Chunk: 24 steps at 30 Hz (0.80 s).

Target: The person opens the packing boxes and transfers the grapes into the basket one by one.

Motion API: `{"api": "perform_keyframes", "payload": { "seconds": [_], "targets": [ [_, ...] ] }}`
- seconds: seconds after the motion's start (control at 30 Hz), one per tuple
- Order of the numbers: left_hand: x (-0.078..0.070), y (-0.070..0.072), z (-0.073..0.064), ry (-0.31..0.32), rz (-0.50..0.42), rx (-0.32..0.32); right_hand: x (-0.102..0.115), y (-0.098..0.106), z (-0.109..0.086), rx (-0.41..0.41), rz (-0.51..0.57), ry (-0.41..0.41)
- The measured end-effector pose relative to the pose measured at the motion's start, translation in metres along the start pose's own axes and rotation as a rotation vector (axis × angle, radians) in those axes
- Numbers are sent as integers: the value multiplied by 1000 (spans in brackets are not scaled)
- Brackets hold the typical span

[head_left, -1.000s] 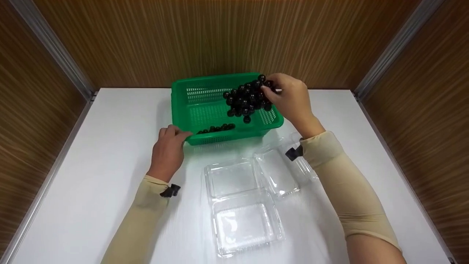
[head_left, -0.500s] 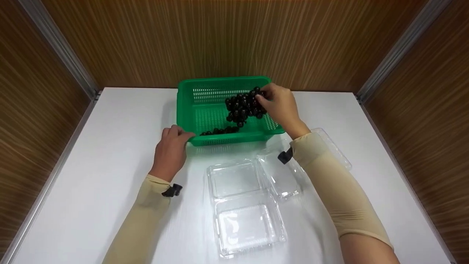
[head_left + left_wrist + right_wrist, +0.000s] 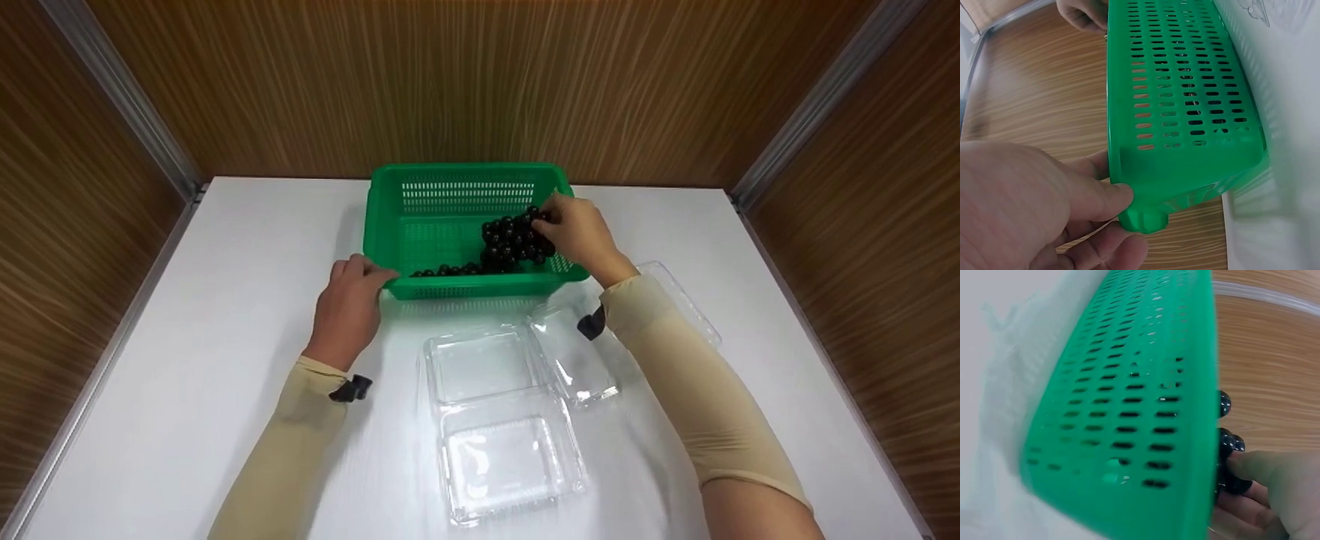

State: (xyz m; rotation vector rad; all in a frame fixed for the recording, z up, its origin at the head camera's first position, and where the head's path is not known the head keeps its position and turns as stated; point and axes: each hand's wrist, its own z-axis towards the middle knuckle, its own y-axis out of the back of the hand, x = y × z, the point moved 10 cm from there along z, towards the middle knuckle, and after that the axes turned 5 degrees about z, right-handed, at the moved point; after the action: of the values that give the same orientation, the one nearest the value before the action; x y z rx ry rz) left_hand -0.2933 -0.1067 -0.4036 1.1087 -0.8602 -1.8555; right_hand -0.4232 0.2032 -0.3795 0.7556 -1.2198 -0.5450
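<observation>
A green slotted plastic basket (image 3: 457, 286) stands at the back of the white table. My left hand (image 3: 349, 307) grips its front left corner, thumb over the rim, as the left wrist view shows with the basket wall (image 3: 1185, 163) beside the fingers. At the right end of the basket, my right hand (image 3: 581, 232) pinches a bunch of dark grapes (image 3: 510, 238) by its upper right end, low inside the basket. More dark grapes (image 3: 442, 271) lie along the inner front wall, mostly hidden by the rim. In the right wrist view, a few held grapes (image 3: 1230, 444) show past the rim.
An opened clear plastic clamshell box (image 3: 499, 457) lies in front of the basket. Another clear container (image 3: 574, 360) overlaps it on the right, and a further clear piece (image 3: 679, 300) is partly behind the right forearm. A wood-grain wall (image 3: 465, 82) rises behind the basket.
My right hand has lowered the grape bunch from above the rim down into the basket. The basket sits slightly further right in view. My left hand keeps its hold on the corner.
</observation>
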Motion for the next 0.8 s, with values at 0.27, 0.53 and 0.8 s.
{"api": "perform_keyframes", "payload": {
  "seconds": [0.27, 0.53, 0.8],
  "targets": [
    [-1, 1, 0, 1, 23, 12, -4, -10, -6, 133, -60, 10],
    [-4, 0, 0, -10, 38, 11, 2, -16, -20, 292, -116, 123],
    [-5, 2, -1, -2, 43, 32, 6, -15, -43, 374, -183, 192]
  ]
}}
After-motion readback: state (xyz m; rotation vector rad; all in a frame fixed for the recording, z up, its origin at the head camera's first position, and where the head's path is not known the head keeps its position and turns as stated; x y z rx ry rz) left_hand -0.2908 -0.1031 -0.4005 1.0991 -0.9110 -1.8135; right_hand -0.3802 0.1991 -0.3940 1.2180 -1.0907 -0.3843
